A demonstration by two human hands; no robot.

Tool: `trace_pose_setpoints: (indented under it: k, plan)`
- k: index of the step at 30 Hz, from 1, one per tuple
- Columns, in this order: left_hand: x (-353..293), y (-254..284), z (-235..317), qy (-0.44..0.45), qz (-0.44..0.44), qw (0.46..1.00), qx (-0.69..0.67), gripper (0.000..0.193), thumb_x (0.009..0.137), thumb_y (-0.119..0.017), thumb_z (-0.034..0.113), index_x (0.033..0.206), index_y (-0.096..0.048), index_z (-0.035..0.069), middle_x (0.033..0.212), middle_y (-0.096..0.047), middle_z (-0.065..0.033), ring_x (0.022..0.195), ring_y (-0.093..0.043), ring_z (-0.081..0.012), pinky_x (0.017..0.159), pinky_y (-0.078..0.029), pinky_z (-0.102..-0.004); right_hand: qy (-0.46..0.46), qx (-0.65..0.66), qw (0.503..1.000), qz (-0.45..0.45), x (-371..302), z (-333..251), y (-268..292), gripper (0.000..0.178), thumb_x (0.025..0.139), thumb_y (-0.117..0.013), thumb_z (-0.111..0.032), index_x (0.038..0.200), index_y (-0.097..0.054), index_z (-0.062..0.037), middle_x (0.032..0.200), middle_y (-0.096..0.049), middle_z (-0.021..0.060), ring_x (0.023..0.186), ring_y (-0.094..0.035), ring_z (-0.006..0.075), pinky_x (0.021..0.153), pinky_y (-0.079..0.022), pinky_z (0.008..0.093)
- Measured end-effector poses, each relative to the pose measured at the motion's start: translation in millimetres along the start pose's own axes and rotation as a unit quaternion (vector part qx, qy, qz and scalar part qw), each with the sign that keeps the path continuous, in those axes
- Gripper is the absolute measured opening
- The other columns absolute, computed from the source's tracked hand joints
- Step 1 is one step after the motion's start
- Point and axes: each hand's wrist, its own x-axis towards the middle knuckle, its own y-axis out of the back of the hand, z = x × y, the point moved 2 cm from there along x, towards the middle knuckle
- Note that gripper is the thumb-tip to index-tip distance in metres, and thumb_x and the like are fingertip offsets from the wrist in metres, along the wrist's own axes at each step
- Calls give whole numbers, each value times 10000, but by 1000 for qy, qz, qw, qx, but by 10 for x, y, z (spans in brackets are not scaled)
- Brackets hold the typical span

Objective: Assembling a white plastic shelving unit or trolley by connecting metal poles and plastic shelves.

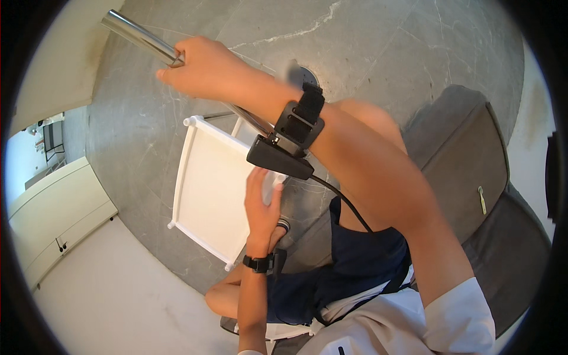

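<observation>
Head view.

Item: metal tube [139, 36], shiny, straight; slanted above the floor [378, 53], its lower stretch passing behind the right forearm toward the white panel. Probably stiff, fairly light if hollow, smooth enough to slip; best held around the bare shaft, with a second grip farther down for control.

Item: white panel [207, 183], rimmed, with knobs at its corners; tilted, in front of the seated person. Likely light, rigid plastic that may flex or scuff; take hold by the rim or a corner.

Right hand [198, 68]: fingers wrapped around the tube near its upper end.

Left hand [260, 207]: fingers extended, at the panel's right-hand edge; whether closed on it, cannot tell.

In the way: right forearm across the tube's middle; black wrist device [281, 158] and trailing cable [340, 195] over the corner area, liable to snag; a foot [277, 235] just beside the panel.

Around: dark round fitting [306, 76] on the floor; grey seat [455, 148], bearing a small yellowish stick [482, 200]; pale cabinet [71, 201], far left.
</observation>
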Motion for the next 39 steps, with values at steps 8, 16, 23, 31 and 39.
trace_pose_setpoints:
  k: [8, 16, 23, 31, 39]
  plan:
    - [-470, 370, -441, 149, 21, 988, -44, 247, 888, -615, 35, 1126, -604, -34, 1120, -637, -176, 1053, -611, -359, 976, -459, -374, 191, 257, 947, 15, -456, -437, -468, 277, 809, -755, -258, 747, -599, -37, 617, -576, 62, 557, -566, 171, 555, -430, 330]
    - [-729, 255, -517, 183, 98, 970, -122, 162, 935, -583, 59, 1057, -630, -37, 1055, -655, -132, 1012, -623, -244, 935, -477, -361, 251, 89, 964, 6, -656, -151, -876, 274, 803, -730, -239, 742, -563, -30, 574, -532, 104, 521, -488, 251, 549, -421, 363]
    - [-766, 279, -398, 102, 32, 994, -17, 253, 875, -649, 47, 1123, -625, 3, 1142, -624, -184, 1046, -608, -350, 937, -470, -390, 196, 56, 977, -66, -667, -88, -1100, 291, 819, -733, -263, 771, -587, -16, 592, -544, 106, 531, -454, 196, 535, -388, 339]
    - [-1034, 805, -434, 212, 110, 956, -169, 308, 919, -613, 64, 1220, -591, 7, 1216, -624, -140, 1123, -609, -268, 950, -482, -358, 32, 159, 968, -191, -787, -31, -1286, 315, 893, -722, -334, 824, -586, -59, 602, -528, -11, 524, -497, 79, 496, -392, 242]
    - [-1268, 971, -632, 324, -28, 834, -446, 449, 932, -643, 61, 1351, -496, -1, 1173, -631, -90, 1011, -572, -105, 773, -504, -228, -149, 241, 896, -342, -1327, 117, -2081, 337, 951, -664, -364, 940, -585, -37, 679, -577, 19, 546, -571, 97, 526, -473, 239]
